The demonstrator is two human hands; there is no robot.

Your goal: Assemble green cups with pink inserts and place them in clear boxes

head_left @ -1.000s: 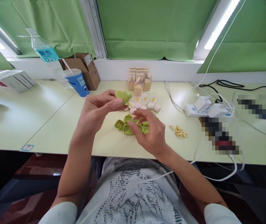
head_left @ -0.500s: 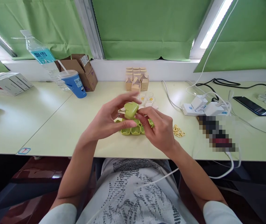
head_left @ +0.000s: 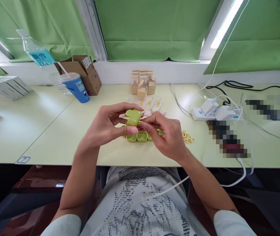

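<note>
Gripping one small green case point(head_left: 133, 117) between thumb and fingers, the half-curled left hand point(head_left: 105, 126) holds it above the counter point(head_left: 56, 141); the closed right hand point(head_left: 168, 136) pinches one yellowish piece point(head_left: 140, 122), mostly hidden, at its edge. Beyond: one blue cup point(head_left: 77, 89), one cardboard box point(head_left: 93, 80), two white adapters point(head_left: 209, 106).

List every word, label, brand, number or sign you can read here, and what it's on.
"飘雪": blue label on the bottle.
Cup: white label, too small to read.
Carton: white sticker, too small.
Shirt: dark lines of print, too small.
White boxes: print too blurred.
Table stickers: red and blue marks, unclear.
</note>
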